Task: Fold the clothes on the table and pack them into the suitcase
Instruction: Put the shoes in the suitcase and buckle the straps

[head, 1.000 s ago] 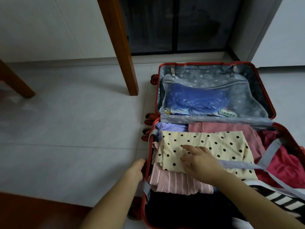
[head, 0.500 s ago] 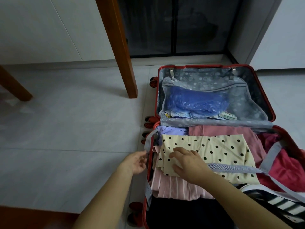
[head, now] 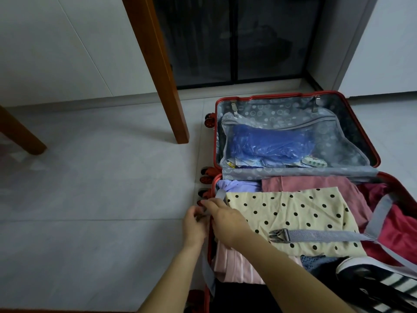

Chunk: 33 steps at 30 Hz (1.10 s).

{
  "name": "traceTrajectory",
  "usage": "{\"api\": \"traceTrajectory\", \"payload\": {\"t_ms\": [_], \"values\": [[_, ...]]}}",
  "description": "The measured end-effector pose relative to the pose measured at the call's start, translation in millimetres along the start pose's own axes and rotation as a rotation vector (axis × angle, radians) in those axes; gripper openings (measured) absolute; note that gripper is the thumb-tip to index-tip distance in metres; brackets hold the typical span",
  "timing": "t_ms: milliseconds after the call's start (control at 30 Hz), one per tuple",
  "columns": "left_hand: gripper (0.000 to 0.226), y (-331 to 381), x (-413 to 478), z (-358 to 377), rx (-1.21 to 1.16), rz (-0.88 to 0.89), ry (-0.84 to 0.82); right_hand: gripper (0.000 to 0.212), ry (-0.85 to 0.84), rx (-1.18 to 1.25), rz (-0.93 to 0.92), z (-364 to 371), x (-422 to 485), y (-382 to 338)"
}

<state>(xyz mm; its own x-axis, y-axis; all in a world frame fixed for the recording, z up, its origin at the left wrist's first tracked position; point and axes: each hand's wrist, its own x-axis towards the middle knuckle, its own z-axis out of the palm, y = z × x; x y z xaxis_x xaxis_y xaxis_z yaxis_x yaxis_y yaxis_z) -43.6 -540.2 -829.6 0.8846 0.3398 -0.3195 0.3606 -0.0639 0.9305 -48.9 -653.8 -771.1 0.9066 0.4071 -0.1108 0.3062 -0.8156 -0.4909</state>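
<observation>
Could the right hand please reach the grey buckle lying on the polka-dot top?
Probably yes: the buckle lies uncovered near the right hand, which pinches the left strap.

Single head-worn view (wide-angle), forward and down, close over the open suitcase [head: 282, 111]

Red suitcase shell [head: 392, 177]: hard plastic, slight sheen. Grey lining [head: 352, 136]: printed cloth. Cream dotted garment [head: 293, 213]: soft matt cloth. Woven strap [head: 322, 235], plastic buckle [head: 278, 235]. Varnished wood table leg [head: 158, 75]. Smooth matt floor tiles [head: 101, 188].

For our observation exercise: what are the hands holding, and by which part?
Left hand and right hand pinch the grey strap at the suitcase left rim; exact part hidden.
</observation>
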Motion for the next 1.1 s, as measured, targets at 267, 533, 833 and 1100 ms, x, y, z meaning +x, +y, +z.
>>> {"api": "traceTrajectory", "payload": {"t_ms": [267, 533, 833, 1100], "values": [[0.014, 56.3, -29.3, -1.8, -0.58, 0.016, -0.002, 0.066, 0.051, 0.741, 0.237, -9.0, 7.3, 3.1], [0.019, 71.7, -55.9, 12.0, -0.404, 0.152, -0.169, 0.028, 0.241, 1.008, 0.318, -25.5, -10.0, 25.5], [0.052, 67.9, -66.4, 29.0, -0.181, 0.33, -0.234, 0.031, 0.305, 0.747, 0.14, -47.3, -26.1, 47.8], [0.044, 62.9, -60.6, 27.4, 0.265, 0.456, -0.688, 0.044, 0.164, 0.686, -0.003, -72.3, -53.7, 79.1]]}}
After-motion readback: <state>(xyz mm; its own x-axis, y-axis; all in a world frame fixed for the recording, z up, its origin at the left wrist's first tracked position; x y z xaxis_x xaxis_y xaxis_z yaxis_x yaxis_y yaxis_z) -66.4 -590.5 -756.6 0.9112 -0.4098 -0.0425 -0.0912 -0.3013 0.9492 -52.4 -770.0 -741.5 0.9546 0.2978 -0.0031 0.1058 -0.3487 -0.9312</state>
